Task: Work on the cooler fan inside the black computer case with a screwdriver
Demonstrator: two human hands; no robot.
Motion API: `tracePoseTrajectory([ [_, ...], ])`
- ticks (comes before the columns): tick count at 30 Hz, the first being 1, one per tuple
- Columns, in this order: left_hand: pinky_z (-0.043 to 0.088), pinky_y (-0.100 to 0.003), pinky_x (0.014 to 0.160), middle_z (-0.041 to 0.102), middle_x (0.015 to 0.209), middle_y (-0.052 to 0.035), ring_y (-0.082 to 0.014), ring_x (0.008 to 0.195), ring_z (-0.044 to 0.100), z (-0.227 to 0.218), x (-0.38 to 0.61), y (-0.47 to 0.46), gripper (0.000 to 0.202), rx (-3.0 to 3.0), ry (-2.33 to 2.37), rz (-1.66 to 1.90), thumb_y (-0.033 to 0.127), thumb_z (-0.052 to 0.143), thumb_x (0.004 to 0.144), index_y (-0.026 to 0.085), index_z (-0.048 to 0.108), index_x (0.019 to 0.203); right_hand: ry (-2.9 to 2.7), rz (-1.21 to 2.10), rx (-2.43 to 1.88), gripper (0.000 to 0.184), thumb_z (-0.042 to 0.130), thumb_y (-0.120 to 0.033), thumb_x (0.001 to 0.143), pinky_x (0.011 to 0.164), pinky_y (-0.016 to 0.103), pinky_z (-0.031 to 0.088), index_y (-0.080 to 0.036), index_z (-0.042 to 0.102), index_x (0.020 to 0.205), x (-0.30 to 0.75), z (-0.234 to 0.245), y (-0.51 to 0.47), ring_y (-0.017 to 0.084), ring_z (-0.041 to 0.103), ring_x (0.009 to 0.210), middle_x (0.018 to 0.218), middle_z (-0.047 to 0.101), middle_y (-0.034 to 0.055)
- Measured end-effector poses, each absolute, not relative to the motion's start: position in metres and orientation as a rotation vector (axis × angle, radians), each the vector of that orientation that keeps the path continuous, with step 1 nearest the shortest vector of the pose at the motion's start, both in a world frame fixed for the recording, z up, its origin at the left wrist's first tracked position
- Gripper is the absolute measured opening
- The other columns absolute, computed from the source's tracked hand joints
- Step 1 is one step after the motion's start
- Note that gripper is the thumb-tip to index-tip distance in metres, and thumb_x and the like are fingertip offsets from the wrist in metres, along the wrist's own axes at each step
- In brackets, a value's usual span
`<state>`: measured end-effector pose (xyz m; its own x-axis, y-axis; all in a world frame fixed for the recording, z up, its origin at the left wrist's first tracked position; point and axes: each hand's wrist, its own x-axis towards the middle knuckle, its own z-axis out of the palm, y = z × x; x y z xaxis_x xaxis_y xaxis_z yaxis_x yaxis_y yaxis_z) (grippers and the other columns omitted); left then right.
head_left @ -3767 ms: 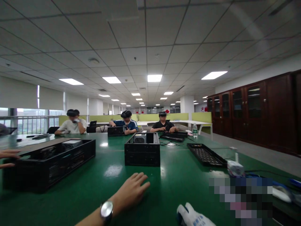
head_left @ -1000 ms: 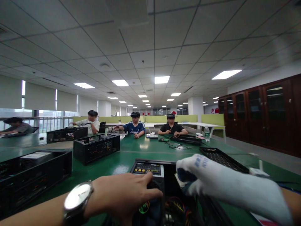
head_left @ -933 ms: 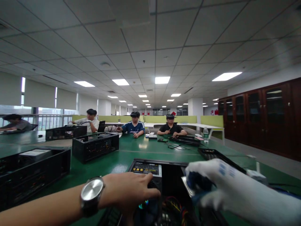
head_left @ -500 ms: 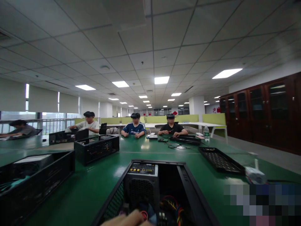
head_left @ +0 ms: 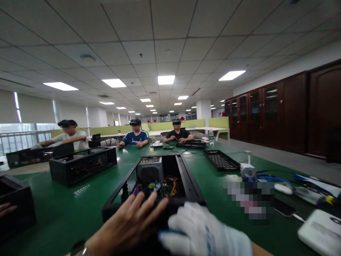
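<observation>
An open black computer case (head_left: 188,179) lies on the green table (head_left: 66,209) right in front of me. Inside it sit a grey power supply (head_left: 149,170) and a bundle of coloured wires (head_left: 172,187). My bare left hand (head_left: 128,224), with a watch at the wrist, rests with fingers spread on the case's near rim. My right hand (head_left: 205,231) wears a white glove and lies curled at the near edge beside the left one. Whether it grips anything is not visible.
A second black case (head_left: 82,163) stands to the left, a third (head_left: 16,202) at the left edge with another person's fingers (head_left: 6,209) by it. A perforated black panel (head_left: 221,160), phone (head_left: 285,208), white box (head_left: 319,231) and cables lie right. Three people sit opposite.
Half a second ago only my left fingertips showed at the bottom. Now both hands are up at the case's near rim, and the view has tilted so more of the case shows.
</observation>
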<state>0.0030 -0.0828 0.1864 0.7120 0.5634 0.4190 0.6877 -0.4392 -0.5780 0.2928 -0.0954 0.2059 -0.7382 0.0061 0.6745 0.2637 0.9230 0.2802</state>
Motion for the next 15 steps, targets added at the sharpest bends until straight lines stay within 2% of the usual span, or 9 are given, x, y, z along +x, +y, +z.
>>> tracePoseTrajectory([
  [1, 0.05, -0.05, 0.107, 0.049, 0.158, -0.0127, -0.0339, 0.131, 0.056, 0.187, 0.008, -0.062, 0.071, -2.1, -1.041, -0.247, 0.037, 0.053, 0.101, 0.032, 0.024, 0.165, -2.406, -0.465, -0.225, 0.033, 0.054, -0.02, 0.097, 0.062, 0.034, 0.057, -0.028, 0.065, 0.127, 0.29, 0.195, -0.068, 0.021, 0.066, 0.072, 0.088, 0.073, 0.0045],
  [3, 0.041, -0.056, 0.114, 0.042, 0.162, -0.0132, -0.0382, 0.141, 0.047, 0.191, 0.021, -0.01, 0.07, -1.998, -1.236, -0.336, 0.026, 0.054, 0.1, 0.031, 0.028, 0.164, -2.374, -0.087, -0.55, 0.045, 0.054, -0.012, 0.088, 0.082, 0.039, 0.061, -0.021, 0.064, 0.131, 0.29, 0.169, -0.024, 0.024, 0.071, 0.091, 0.105, 0.075, 0.0099],
  [5, 0.033, -0.059, 0.119, 0.038, 0.165, -0.0159, -0.0401, 0.149, 0.037, 0.195, 0.038, 0.044, 0.07, -1.965, -1.332, -0.421, 0.015, 0.052, 0.097, 0.024, 0.032, 0.163, -2.318, 0.031, -0.757, 0.043, 0.05, -0.01, 0.09, 0.092, 0.045, 0.061, -0.012, 0.064, 0.131, 0.298, 0.145, 0.002, 0.029, 0.073, 0.102, 0.113, 0.074, 0.0168],
  [7, 0.026, -0.058, 0.123, 0.031, 0.168, -0.0166, -0.0387, 0.154, 0.029, 0.194, 0.052, 0.084, 0.07, -1.974, -1.35, -0.485, 0.01, 0.049, 0.095, 0.022, 0.034, 0.162, -2.281, 0.072, -0.883, 0.039, 0.046, -0.012, 0.095, 0.096, 0.05, 0.06, -0.008, 0.065, 0.129, 0.31, 0.128, 0.013, 0.032, 0.072, 0.107, 0.117, 0.074, 0.0204],
  [9, 0.024, -0.056, 0.124, 0.024, 0.171, -0.0154, -0.0362, 0.156, 0.025, 0.183, 0.058, 0.101, 0.067, -1.991, -1.376, -0.544, 0.01, 0.044, 0.097, 0.024, 0.035, 0.162, -2.278, 0.107, -0.942, 0.038, 0.046, -0.016, 0.099, 0.101, 0.051, 0.059, -0.01, 0.065, 0.131, 0.32, 0.119, 0.011, 0.033, 0.071, 0.112, 0.122, 0.073, 0.0195],
  [11, 0.025, -0.056, 0.123, 0.023, 0.171, -0.0164, -0.0361, 0.156, 0.024, 0.164, 0.057, 0.098, 0.059, -2.021, -1.429, -0.578, 0.013, 0.04, 0.099, 0.023, 0.041, 0.158, -2.303, 0.143, -0.947, 0.039, 0.049, -0.019, 0.1, 0.104, 0.049, 0.056, -0.014, 0.061, 0.137, 0.324, 0.117, 0.005, 0.031, 0.069, 0.116, 0.127, 0.071, 0.0166],
  [13, 0.028, -0.053, 0.122, 0.031, 0.168, -0.0158, -0.0345, 0.154, 0.029, 0.142, 0.049, 0.081, 0.05, -2.097, -1.477, -0.559, 0.017, 0.041, 0.101, 0.021, 0.053, 0.149, -2.35, 0.167, -0.922, 0.043, 0.053, -0.019, 0.098, 0.102, 0.048, 0.058, -0.018, 0.059, 0.14, 0.322, 0.117, -0.001, 0.03, 0.07, 0.113, 0.126, 0.07, 0.0141],
  [15, 0.029, -0.049, 0.123, 0.042, 0.163, -0.0102, -0.0306, 0.152, 0.033, 0.121, 0.035, 0.061, 0.042, -2.195, -1.524, -0.509, 0.024, 0.044, 0.101, 0.025, 0.062, 0.138, -2.411, 0.203, -0.879, 0.044, 0.054, -0.016, 0.096, 0.096, 0.046, 0.061, -0.023, 0.06, 0.139, 0.317, 0.117, -0.005, 0.029, 0.072, 0.106, 0.123, 0.07, 0.0114],
])
